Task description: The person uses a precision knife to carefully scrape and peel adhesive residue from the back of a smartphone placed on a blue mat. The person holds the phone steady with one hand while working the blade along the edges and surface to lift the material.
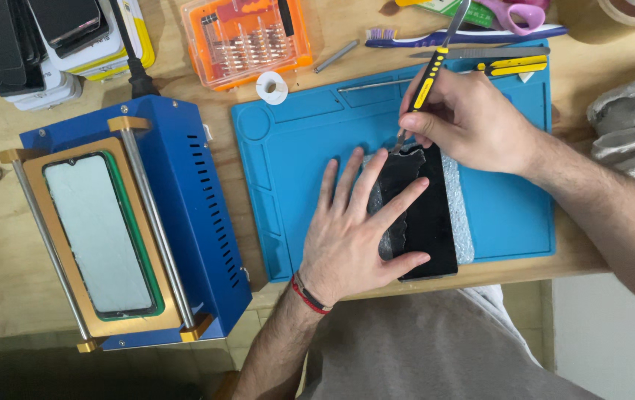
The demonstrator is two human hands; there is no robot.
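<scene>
Roughly midway, we judge: our left hand [354,237] lies flat, fingers spread, pinning the phone [425,215] on the blue mat [288,170], right hand [466,118] fingers gripping a scraper [427,81] at its top edge, black film [399,185] part lifted, rest stuck.

The person had bare forearms, a red-and-black cord bracelet [308,295] just behind the left hand [354,237], and grey-brown trousers [436,348].

One head-worn camera looks steeply down, close over the blue mat [288,148].
</scene>
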